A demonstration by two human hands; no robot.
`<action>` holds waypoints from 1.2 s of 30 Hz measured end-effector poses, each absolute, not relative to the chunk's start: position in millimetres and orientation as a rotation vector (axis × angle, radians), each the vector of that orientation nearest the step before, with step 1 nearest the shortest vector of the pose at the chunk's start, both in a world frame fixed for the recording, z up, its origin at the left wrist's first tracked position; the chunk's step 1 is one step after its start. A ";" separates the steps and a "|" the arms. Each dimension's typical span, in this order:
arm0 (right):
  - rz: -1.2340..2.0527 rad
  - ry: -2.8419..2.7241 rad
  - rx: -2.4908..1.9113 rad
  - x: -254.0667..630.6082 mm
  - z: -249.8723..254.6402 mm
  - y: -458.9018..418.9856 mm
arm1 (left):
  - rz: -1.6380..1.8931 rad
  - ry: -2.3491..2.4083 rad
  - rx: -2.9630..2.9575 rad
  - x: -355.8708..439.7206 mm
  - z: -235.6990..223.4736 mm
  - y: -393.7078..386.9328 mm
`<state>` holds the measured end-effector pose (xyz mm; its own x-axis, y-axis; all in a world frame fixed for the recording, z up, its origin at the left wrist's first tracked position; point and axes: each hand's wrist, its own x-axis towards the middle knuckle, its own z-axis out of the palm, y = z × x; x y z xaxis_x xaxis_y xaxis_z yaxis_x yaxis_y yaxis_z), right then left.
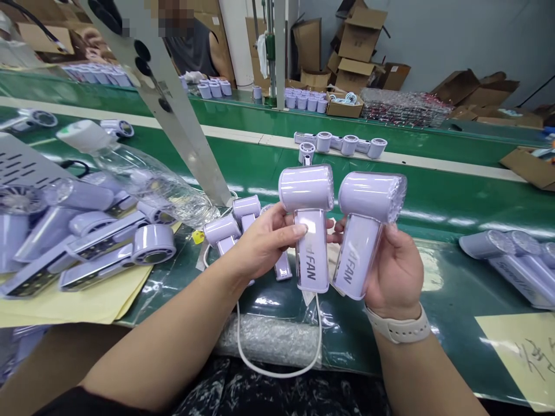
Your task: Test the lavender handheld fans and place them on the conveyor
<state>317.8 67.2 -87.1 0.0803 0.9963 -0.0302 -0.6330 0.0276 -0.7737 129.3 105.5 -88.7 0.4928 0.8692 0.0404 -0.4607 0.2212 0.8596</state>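
Note:
Two lilac handheld fans are raised side by side over the bench. My left hand (271, 237) grips the left handheld fan (306, 188) at the top of its handle, thumb across the front. Around the right handheld fan (366, 196), close below its head, my right hand (396, 263) is closed; a pale watch strap (399, 326) circles that wrist. Both handles show the word FAN. A white cable (277, 374) loops below the left fan; where its upper end joins is hidden. Behind my left hand lie more lilac fans (222, 231), partly covered by it.
At left, several fans (151, 245) lie on yellow paper (87, 306), beside a clear plastic bottle (143, 170). A slanted metal post (173, 110) rises nearby. More fans (515, 260) lie at right. Across the green belt (433, 190), a person (197, 52) sits near lilac parts.

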 end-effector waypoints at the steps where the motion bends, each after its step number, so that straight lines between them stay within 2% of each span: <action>1: 1.377 -0.645 -0.721 316.3 -86.8 67.2 | 0.985 0.517 0.973 128.5 -89.1 105.7; 19: 1.358 -0.549 -0.912 308.2 -86.0 68.8 | 0.904 0.638 0.984 126.3 -94.0 105.9; 32: 1.416 -0.654 -0.799 311.3 -84.2 69.4 | 0.884 0.695 0.996 120.0 -91.8 113.0; 36: 1.225 -0.885 -0.901 320.8 -90.6 66.0 | 0.973 0.731 1.170 121.9 -89.4 112.0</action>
<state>320.8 66.0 -90.6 0.1241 0.9897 0.0706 -0.3776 0.1129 -0.9191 121.9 112.0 -89.4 0.4194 0.9077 0.0166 -0.2374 0.0920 0.9670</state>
